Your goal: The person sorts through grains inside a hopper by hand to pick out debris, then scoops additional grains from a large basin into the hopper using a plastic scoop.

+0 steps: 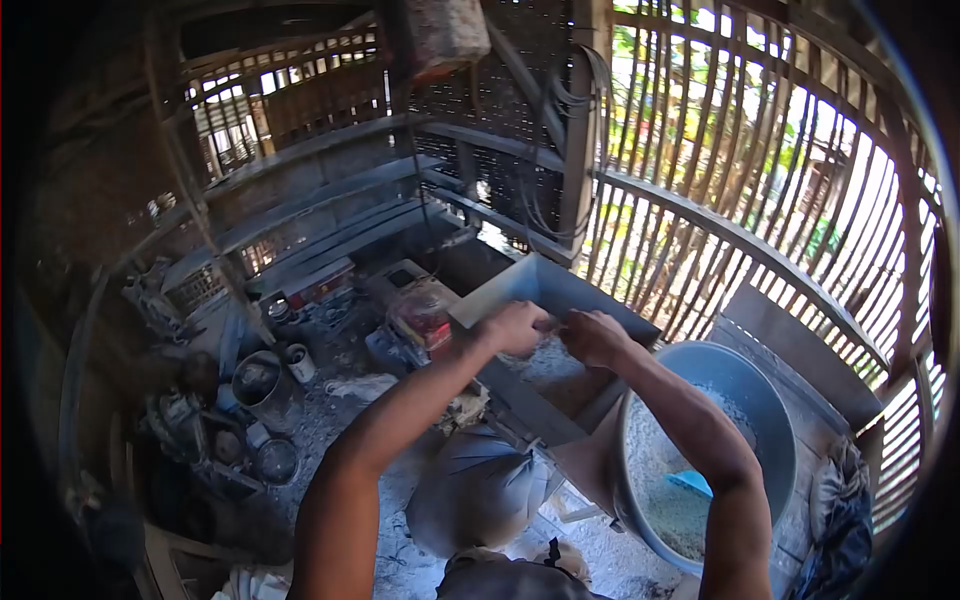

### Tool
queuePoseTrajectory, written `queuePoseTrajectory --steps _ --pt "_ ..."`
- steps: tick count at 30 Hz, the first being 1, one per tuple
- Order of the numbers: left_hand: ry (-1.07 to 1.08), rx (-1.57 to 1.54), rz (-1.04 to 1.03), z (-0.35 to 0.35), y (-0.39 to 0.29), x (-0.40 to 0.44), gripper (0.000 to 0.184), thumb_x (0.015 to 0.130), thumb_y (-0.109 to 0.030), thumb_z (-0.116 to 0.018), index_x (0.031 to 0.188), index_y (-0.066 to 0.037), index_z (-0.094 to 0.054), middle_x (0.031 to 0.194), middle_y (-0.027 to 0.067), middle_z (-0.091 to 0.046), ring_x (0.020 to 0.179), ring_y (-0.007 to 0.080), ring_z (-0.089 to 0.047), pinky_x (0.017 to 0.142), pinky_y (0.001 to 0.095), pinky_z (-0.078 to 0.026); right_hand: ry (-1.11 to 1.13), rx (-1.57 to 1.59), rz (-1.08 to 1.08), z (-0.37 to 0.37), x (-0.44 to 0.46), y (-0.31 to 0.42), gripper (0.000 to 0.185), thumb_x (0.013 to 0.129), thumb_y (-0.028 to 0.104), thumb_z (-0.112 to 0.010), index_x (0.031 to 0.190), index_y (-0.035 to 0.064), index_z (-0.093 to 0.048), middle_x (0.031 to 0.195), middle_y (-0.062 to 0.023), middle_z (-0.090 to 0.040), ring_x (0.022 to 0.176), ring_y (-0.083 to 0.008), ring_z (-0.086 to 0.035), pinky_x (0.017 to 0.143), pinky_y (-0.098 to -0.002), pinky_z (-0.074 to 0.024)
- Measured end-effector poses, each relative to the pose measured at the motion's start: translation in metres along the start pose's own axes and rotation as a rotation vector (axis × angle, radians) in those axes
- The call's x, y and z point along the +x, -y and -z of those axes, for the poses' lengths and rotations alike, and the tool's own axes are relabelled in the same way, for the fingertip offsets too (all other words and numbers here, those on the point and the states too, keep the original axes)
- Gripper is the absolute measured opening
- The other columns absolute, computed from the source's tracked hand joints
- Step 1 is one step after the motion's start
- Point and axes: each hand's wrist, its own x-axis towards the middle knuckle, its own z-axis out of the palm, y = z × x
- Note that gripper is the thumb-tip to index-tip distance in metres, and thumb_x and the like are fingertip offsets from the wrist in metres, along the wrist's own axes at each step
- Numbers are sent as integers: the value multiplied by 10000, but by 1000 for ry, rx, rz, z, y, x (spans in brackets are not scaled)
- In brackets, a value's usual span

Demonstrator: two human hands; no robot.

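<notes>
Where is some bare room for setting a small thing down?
A strip of wooden boards looks bare between the grey basin and the dark bag at right. Dusty floor shows between the left arm and the tied sack. It is crowded at left, around the bucket and white cup, and over the open box, where the left hand and right hand are.

Fingertips of left hand (516,328) and right hand (594,338) unclear mid-frame; can't tell if they grip anything. Right forearm (690,425) hides part of the tub (772,400) and the blue object (690,482) in it. Hanging block (445,40) cut by top edge. Clutter (190,440) at left too dark to identify.
</notes>
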Motion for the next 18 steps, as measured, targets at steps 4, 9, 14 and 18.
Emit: queuePoseTrajectory --steps 4,9,14,18 --pt "-92 430 44 -13 18 0 351 811 -254 -641 1109 -108 -755 1143 211 -721 1081 363 -696 950 479 -546 -21 2 170 1 -30 4 312 901 261 -610 1191 168 -682 1138 -143 -702 1000 -368 -689 812 -478 -560" --pt "-92 99 -55 -5 20 -2 329 859 -326 -691 1098 -113 -765 1101 135 -752 1048 287 -715 930 429 -552 72 -25 66 26 -40 0 308 940 278 -570 1214 202 -688 1170 -125 -689 1043 -320 -672 895 -444 -534" --pt "279 110 -283 -24 -11 -16 301 872 -314 -688 1082 -114 -768 1066 109 -762 1002 281 -726 912 409 -553 479 38 228 33 -55 26 323 927 278 -533 1174 182 -718 1075 -137 -723 1012 -331 -690 858 -470 -545" --pt "178 288 -276 -12 -16 -8 317 875 -349 -683 1125 -176 -771 1054 114 -761 994 283 -722 906 412 -548 372 -88 213 16 -40 7 348 891 259 -530 1150 143 -731 1065 -169 -727 1030 -343 -695 858 -484 -554"
